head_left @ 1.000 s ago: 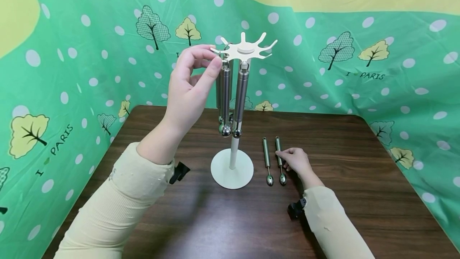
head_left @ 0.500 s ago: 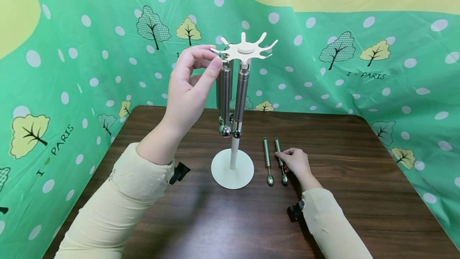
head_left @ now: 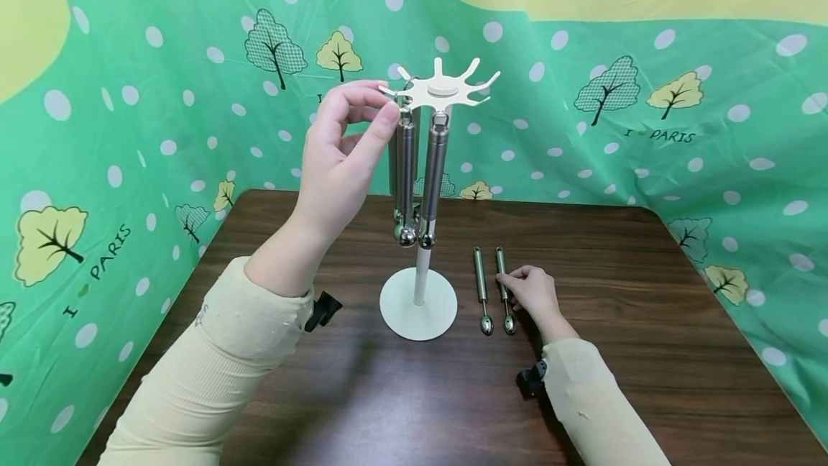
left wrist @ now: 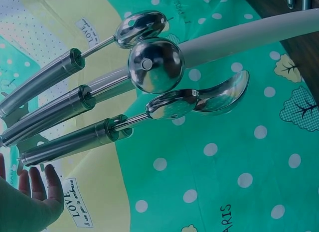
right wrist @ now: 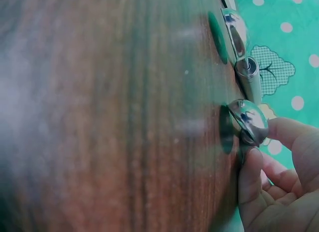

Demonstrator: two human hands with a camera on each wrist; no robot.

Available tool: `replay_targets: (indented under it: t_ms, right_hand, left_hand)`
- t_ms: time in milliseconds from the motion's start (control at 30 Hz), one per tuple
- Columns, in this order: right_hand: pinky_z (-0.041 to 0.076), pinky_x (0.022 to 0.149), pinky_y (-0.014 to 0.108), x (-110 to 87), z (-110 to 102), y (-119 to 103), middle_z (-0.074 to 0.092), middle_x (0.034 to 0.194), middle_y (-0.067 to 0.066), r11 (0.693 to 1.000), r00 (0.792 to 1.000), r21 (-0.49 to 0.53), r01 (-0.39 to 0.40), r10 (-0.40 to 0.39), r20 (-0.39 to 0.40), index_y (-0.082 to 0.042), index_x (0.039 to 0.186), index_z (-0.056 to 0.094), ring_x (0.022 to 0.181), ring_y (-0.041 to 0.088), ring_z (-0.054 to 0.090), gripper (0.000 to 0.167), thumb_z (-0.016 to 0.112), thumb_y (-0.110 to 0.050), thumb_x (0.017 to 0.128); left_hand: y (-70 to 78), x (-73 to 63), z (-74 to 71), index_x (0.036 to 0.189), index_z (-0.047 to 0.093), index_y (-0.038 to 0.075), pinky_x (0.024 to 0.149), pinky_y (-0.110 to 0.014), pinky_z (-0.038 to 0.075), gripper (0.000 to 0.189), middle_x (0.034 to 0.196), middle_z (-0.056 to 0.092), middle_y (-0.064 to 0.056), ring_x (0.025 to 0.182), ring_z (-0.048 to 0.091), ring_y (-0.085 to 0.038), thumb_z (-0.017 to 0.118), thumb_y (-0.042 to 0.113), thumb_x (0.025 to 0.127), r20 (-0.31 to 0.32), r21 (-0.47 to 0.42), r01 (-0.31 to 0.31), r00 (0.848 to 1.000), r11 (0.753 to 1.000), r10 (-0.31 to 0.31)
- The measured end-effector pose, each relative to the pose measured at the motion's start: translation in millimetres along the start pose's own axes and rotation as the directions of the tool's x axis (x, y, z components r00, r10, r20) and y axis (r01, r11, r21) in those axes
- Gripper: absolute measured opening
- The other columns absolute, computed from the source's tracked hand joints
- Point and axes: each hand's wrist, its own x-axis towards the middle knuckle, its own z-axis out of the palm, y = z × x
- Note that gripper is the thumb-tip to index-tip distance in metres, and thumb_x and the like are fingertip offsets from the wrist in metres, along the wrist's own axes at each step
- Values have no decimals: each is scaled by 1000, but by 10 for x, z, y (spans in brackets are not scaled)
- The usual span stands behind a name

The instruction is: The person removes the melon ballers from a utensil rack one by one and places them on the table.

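Note:
My left hand (head_left: 341, 153) is raised to the top of a white rack (head_left: 446, 94), thumb and fingers pinching around one of its prongs beside a hanging handle. Several steel melon ballers (left wrist: 155, 65) hang from the rack, their shiny rounded heads downward. On the table, my right hand (head_left: 533, 290) pinches the handle of a steel melon baller (head_left: 509, 323) between thumb and fingers. In the right wrist view its domed head (right wrist: 249, 121) hides much of the handle. Another melon baller (head_left: 480, 279) lies just left of it, untouched.
The rack stands on a round white base (head_left: 418, 315) on a dark wooden table (head_left: 362, 401). A green and yellow patterned cloth (head_left: 194, 63) hangs behind and at both sides. Several prongs at the rack's right side bear nothing.
The right melon baller tilted slightly half a second ago and is now nearly parallel to its neighbour again, still in my right hand. My left hand stays at the rack.

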Motion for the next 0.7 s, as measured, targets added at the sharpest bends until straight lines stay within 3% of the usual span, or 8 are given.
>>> replay_targets:
  t_ms: [467,700]
  right_hand:
    - [53,47,28,31,-23,51,63,66,5,1000,1000,1,12,-12,9,3,104,65,49,11,58,36,66,-31,92]
    - [54,50,29,0,-52,14,63,74,6,1000,1000,-2,14,-14,16,2,111,63,51,13,59,41,65,-36,93]
  left_hand:
    - [10,-1,4,109,58,-4,80,-30,54,16,128,56,-10,99,57,-18,58,9,98,-1,-3,1,1000,1000,-1]
    - [1,-2,12,108,60,-2,81,-27,54,15,125,56,-12,98,56,-19,61,7,95,1,-11,-9,1000,1000,9]
